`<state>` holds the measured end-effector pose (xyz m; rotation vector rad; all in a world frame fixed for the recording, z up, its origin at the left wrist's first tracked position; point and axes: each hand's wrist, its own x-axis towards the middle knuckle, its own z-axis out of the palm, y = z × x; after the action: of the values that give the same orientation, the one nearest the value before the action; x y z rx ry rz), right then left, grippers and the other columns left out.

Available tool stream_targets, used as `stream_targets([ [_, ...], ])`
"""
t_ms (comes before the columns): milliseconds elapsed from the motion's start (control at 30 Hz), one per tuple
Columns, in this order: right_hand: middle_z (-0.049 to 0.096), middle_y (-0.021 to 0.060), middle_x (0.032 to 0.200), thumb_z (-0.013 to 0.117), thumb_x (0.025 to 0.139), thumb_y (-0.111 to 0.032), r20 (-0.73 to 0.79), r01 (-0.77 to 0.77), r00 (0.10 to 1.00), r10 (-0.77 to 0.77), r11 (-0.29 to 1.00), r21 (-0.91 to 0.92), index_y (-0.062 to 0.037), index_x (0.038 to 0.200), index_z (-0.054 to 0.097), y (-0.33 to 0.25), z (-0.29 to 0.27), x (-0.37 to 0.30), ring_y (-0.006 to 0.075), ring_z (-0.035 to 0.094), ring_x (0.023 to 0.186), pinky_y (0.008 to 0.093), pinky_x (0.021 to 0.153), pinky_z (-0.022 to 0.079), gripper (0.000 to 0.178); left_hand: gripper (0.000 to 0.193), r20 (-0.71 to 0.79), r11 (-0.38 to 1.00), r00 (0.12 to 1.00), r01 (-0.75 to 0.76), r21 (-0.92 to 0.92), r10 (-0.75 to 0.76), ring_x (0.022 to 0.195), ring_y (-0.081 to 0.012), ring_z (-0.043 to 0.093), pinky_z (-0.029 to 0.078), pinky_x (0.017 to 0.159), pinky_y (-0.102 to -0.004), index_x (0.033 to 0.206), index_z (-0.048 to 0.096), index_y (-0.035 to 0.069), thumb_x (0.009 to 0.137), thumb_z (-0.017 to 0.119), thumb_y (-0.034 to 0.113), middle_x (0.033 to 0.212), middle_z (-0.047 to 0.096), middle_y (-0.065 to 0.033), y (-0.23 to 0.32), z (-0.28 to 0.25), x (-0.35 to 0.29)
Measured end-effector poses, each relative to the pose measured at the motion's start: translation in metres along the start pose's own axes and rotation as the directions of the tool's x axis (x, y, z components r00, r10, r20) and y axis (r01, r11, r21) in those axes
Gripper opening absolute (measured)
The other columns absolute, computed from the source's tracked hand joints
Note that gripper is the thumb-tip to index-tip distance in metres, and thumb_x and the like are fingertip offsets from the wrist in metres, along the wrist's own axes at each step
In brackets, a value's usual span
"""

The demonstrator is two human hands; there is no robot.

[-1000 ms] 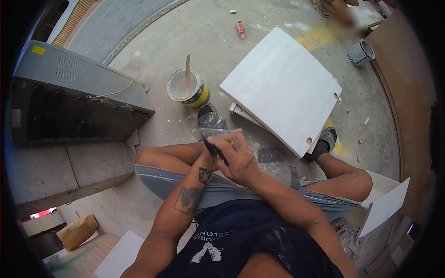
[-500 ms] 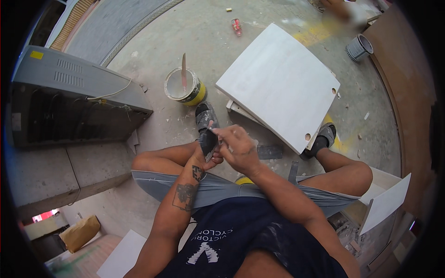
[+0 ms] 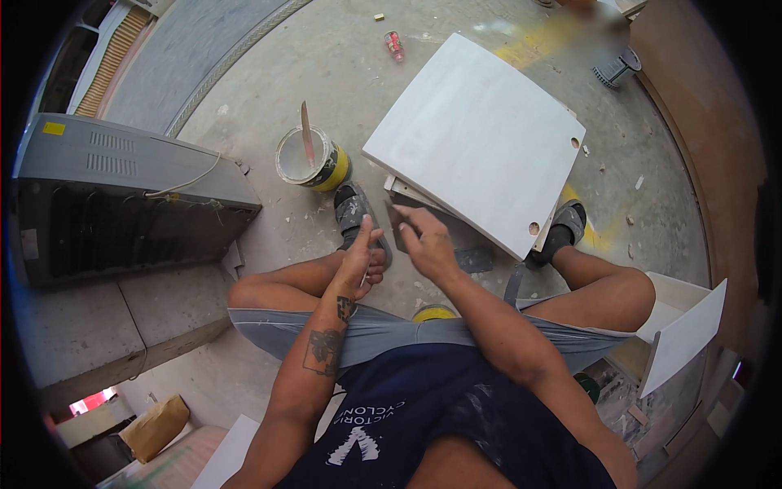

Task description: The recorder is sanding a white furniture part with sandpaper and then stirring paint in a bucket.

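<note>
My right hand (image 3: 430,246) grips a thin dark flat scraper blade (image 3: 397,225) between thumb and fingers, in front of my chest. To its left is my left hand (image 3: 362,262), open and holding nothing, palm turned toward the blade, thumb up and the lower fingers partly curled. A gap separates the two hands. Beyond them, a white panel (image 3: 481,138) with two round holes near its right edge lies raised on pale boards. Left of the panel stands an open putty tin (image 3: 336,169) with a yellow and black band, a long flat stick (image 3: 307,134) upright in it.
Another dark flat piece (image 3: 474,260) lies on the floor between my feet. A grey appliance (image 3: 138,204) stands at left. A drawer-like white box (image 3: 680,326) sits by my right knee. Farther off are a red can (image 3: 394,46) and a grey tin (image 3: 617,68).
My hands have come apart. The dark scraper blade, held at my left hand before, is now in my right hand alone. The view has shifted slightly.
</note>
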<state>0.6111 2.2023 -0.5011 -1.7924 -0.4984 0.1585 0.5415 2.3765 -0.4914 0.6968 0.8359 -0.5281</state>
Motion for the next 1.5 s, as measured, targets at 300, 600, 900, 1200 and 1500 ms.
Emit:
stream_targets([
  [300, 0.065, 0.0012, 0.096, 0.068, 0.092, -0.021, 0.231, -0.575, 0.789, 0.569, 0.551, 0.605, -0.0068, 0.115, 0.066, 0.021, -0.045, 0.017, 0.0097, 0.059, 0.083, 0.0248, 0.076, 0.048, 0.028, 0.037, -0.304, 0.776, 0.719, -0.616, 0.138, 0.625, 0.065, -0.0088, 0.064, 0.053, 0.059, -0.0250, 0.095, 0.068, 0.001, 0.100, 0.065, 0.038, 0.079, 0.069, -0.0015, 0.027, 0.017, -0.003],
  [600, 0.050, 0.0018, 0.080, 0.060, 0.099, -0.036, 0.795, -0.754, 0.586, 0.157, -0.255, 0.606, -0.0123, 0.104, 0.058, 0.029, -0.022, -0.005, 0.0110, 0.043, 0.052, 0.0265, 0.043, 0.032, 0.025, 0.048, -0.205, 0.411, 0.388, -0.582, 0.701, 0.899, 0.062, -0.0124, 0.047, 0.042, 0.059, -0.0331, 0.077, 0.062, -0.004, 0.098, 0.068, 0.039, 0.061, 0.053, -0.0077, 0.031, 0.028, 0.013],
  [900, 0.059, -0.0025, 0.085, 0.057, 0.098, -0.037, 0.734, -0.702, 0.659, 0.163, -0.218, 0.678, -0.0205, 0.104, 0.061, 0.034, -0.004, -0.024, 0.0124, 0.047, 0.059, 0.0266, 0.049, 0.036, 0.018, 0.051, 0.064, 0.243, 0.460, -0.576, 0.781, 0.886, 0.064, -0.0199, 0.057, 0.047, 0.061, -0.0360, 0.077, 0.063, -0.002, 0.092, 0.072, 0.047, 0.067, 0.061, -0.0144, 0.012, 0.051, 0.004],
  [1200, 0.065, -0.0012, 0.102, 0.052, 0.099, -0.037, 0.750, -0.707, 0.648, 0.134, -0.261, 0.657, -0.0191, 0.111, 0.060, 0.047, -0.005, -0.027, 0.0174, 0.064, 0.085, 0.0351, 0.062, 0.053, 0.022, 0.057, 0.200, 0.146, 0.481, -0.589, 0.795, 0.854, 0.062, -0.0345, 0.057, 0.046, 0.060, -0.0424, 0.075, 0.060, -0.001, 0.089, 0.071, 0.053, 0.071, 0.060, -0.0192, 0.002, 0.052, 0.006],
  [1500, 0.062, 0.0047, 0.112, 0.043, 0.106, -0.033, 0.665, -0.639, 0.692, 0.281, -0.190, 0.745, -0.0115, 0.121, 0.055, 0.069, 0.002, -0.034, 0.0197, 0.064, 0.103, 0.0380, 0.089, 0.058, 0.029, 0.057, 0.284, 0.093, 0.537, -0.569, 0.817, 0.794, 0.068, -0.0366, 0.057, 0.046, 0.064, -0.0431, 0.076, 0.059, 0.000, 0.089, 0.070, 0.053, 0.073, 0.058, -0.0193, -0.006, 0.061, 0.001],
])
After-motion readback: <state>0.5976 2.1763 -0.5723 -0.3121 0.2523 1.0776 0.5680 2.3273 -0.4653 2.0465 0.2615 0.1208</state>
